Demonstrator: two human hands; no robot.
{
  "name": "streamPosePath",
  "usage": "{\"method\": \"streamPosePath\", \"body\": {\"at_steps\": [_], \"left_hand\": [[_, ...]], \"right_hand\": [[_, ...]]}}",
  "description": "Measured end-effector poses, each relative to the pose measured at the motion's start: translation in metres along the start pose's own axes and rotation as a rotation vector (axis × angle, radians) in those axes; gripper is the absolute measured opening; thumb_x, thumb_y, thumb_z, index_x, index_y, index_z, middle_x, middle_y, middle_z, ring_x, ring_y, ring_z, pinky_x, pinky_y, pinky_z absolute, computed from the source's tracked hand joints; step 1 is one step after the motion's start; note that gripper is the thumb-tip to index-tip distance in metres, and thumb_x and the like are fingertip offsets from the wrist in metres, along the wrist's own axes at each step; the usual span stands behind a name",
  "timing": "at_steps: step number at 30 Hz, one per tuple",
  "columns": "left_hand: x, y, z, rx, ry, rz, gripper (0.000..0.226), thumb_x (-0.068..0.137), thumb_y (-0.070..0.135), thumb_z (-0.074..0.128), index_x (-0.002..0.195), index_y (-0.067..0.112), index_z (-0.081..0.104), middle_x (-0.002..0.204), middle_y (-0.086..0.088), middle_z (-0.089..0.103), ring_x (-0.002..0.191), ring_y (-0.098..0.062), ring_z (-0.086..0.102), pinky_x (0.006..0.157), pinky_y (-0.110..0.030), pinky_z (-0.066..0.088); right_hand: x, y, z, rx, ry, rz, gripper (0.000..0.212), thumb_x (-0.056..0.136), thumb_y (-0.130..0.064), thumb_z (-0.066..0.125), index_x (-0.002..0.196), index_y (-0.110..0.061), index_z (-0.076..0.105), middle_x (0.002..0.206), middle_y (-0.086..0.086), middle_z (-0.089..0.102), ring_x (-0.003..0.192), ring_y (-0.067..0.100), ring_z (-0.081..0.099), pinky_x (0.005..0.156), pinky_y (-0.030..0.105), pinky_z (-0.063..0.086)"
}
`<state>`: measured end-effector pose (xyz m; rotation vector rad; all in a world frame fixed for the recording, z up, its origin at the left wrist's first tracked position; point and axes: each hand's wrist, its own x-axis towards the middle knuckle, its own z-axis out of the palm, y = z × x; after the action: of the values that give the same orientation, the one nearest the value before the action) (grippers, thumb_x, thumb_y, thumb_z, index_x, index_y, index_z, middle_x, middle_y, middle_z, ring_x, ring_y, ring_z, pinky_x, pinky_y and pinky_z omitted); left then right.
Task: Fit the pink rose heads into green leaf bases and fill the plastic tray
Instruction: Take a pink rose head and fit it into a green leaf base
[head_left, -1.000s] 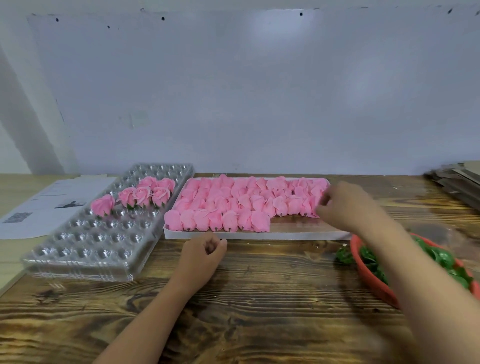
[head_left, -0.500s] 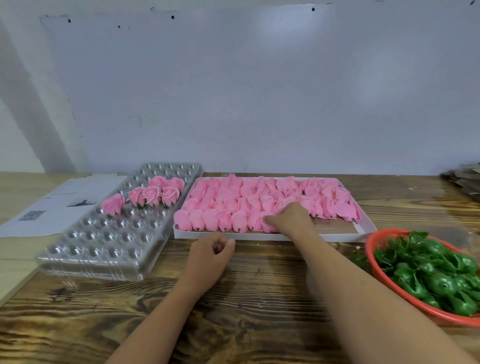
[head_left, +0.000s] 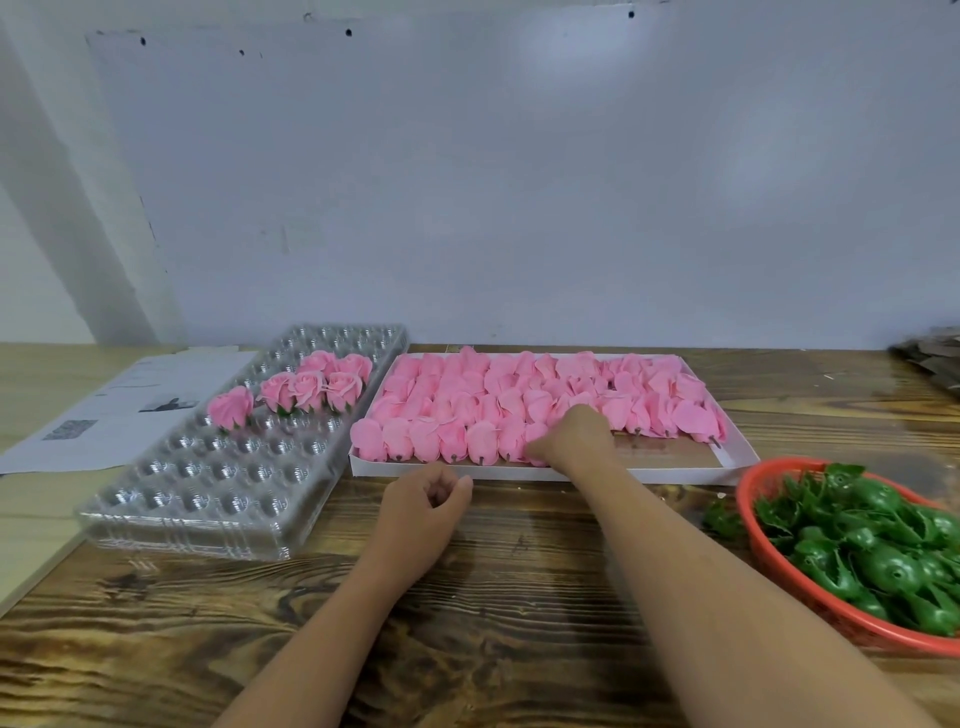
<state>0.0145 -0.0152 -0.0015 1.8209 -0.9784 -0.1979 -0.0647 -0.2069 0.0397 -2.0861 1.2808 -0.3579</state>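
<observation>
A white flat box (head_left: 670, 472) holds several rows of loose pink rose heads (head_left: 452, 410). My right hand (head_left: 574, 435) rests on the front row, fingers closed around one rose head at the row's right end. My left hand (head_left: 423, 512) lies on the table in front of the box, loosely curled, nothing visible in it. The clear plastic tray (head_left: 218, 483) stands to the left, with several finished roses (head_left: 306, 389) in its far cells. Green leaf bases (head_left: 878, 540) fill a red basket (head_left: 748, 488) at the right.
A printed paper sheet (head_left: 119, 405) lies left of the tray. One loose green leaf base (head_left: 722, 519) sits on the wood beside the basket. Dark stacked material (head_left: 930, 353) sits at the far right edge. A white wall stands right behind the table.
My right hand moved from the box's right end to the front row near the middle and closed on a rose head. The left hand stayed put. The view shifted slightly.
</observation>
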Motion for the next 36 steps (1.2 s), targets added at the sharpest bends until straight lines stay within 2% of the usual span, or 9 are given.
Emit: {"method": "streamPosePath", "body": {"at_steps": [7, 10, 14, 18, 21, 26, 29, 32, 36], "left_hand": [[0.000, 0.000, -0.001, 0.016, 0.008, -0.007, 0.031, 0.098, 0.025, 0.064, 0.068, 0.019, 0.060, 0.054, 0.014, 0.053, 0.054, -0.001, 0.048, 0.056, -0.015, 0.042], [0.000, 0.000, 0.000, 0.004, 0.009, -0.006, 0.030, 0.098, 0.024, 0.065, 0.068, 0.020, 0.062, 0.054, 0.015, 0.054, 0.054, -0.001, 0.049, 0.056, -0.014, 0.043], [0.000, -0.001, 0.001, -0.013, -0.001, -0.018, 0.029, 0.098, 0.024, 0.065, 0.069, 0.020, 0.061, 0.055, 0.014, 0.055, 0.053, 0.000, 0.050, 0.054, -0.013, 0.043], [0.000, 0.002, 0.001, -0.074, 0.006, -0.096, 0.025, 0.098, 0.028, 0.064, 0.075, 0.017, 0.065, 0.060, 0.006, 0.061, 0.055, -0.002, 0.054, 0.058, -0.017, 0.047], [-0.001, 0.016, 0.004, -0.139, -0.064, -0.160, 0.018, 0.096, 0.040, 0.066, 0.091, 0.023, 0.067, 0.079, 0.006, 0.073, 0.065, -0.006, 0.068, 0.060, -0.020, 0.052], [0.003, 0.050, 0.019, -0.550, -0.381, -0.400, 0.062, 0.076, 0.072, 0.072, 0.121, 0.030, 0.064, 0.123, 0.007, 0.071, 0.105, -0.007, 0.072, 0.088, -0.029, 0.059], [0.004, 0.060, 0.029, -0.717, -0.477, -0.379, 0.060, 0.081, 0.059, 0.077, 0.123, 0.017, 0.071, 0.128, -0.007, 0.071, 0.121, -0.021, 0.067, 0.104, -0.043, 0.052], [0.003, 0.066, 0.033, -0.759, -0.492, -0.325, 0.047, 0.082, 0.048, 0.081, 0.117, 0.019, 0.075, 0.123, -0.012, 0.072, 0.116, -0.024, 0.068, 0.095, -0.038, 0.056], [0.003, 0.065, 0.037, -0.690, -0.455, -0.283, 0.033, 0.090, 0.030, 0.077, 0.120, 0.016, 0.072, 0.120, -0.015, 0.072, 0.113, -0.028, 0.067, 0.098, -0.044, 0.055]], "right_hand": [[0.000, 0.003, -0.009, 0.060, 0.008, 0.027, 0.036, 0.077, -0.024, 0.077, 0.072, -0.013, 0.043, 0.070, 0.001, 0.048, 0.062, 0.011, 0.048, 0.049, 0.019, 0.038], [-0.002, 0.006, -0.020, 0.154, -0.016, 0.053, 0.028, 0.075, -0.018, 0.076, 0.078, -0.015, 0.048, 0.083, 0.008, 0.063, 0.080, 0.020, 0.066, 0.070, 0.027, 0.057], [-0.010, 0.011, -0.036, 0.438, -0.040, 0.093, 0.042, 0.065, -0.005, 0.069, 0.105, 0.000, 0.059, 0.104, 0.015, 0.069, 0.101, 0.030, 0.068, 0.092, 0.045, 0.057], [-0.029, 0.016, -0.044, 0.664, -0.041, 0.058, 0.028, 0.069, -0.003, 0.071, 0.095, 0.009, 0.068, 0.082, 0.012, 0.066, 0.087, 0.024, 0.068, 0.091, 0.047, 0.057], [-0.050, 0.020, -0.044, 0.735, -0.043, -0.026, 0.017, 0.075, -0.006, 0.078, 0.084, 0.003, 0.067, 0.077, 0.010, 0.067, 0.070, 0.015, 0.066, 0.080, 0.031, 0.060], [-0.084, 0.023, -0.030, 0.824, -0.057, -0.157, 0.023, 0.073, -0.010, 0.082, 0.089, -0.010, 0.066, 0.072, 0.002, 0.067, 0.063, 0.010, 0.067, 0.062, 0.024, 0.057], [-0.098, 0.026, -0.019, 0.857, -0.099, -0.271, 0.018, 0.073, 0.003, 0.076, 0.087, -0.004, 0.066, 0.071, 0.008, 0.066, 0.065, 0.016, 0.063, 0.063, 0.030, 0.055], [-0.105, 0.033, -0.014, 0.842, -0.151, -0.418, 0.026, 0.071, 0.009, 0.072, 0.079, -0.015, 0.069, 0.071, 0.005, 0.070, 0.069, 0.019, 0.065, 0.068, 0.038, 0.056], [-0.103, 0.045, -0.013, 0.816, -0.198, -0.545, 0.025, 0.072, 0.009, 0.073, 0.091, -0.008, 0.072, 0.101, 0.001, 0.076, 0.085, 0.026, 0.073, 0.076, 0.042, 0.061]]}}
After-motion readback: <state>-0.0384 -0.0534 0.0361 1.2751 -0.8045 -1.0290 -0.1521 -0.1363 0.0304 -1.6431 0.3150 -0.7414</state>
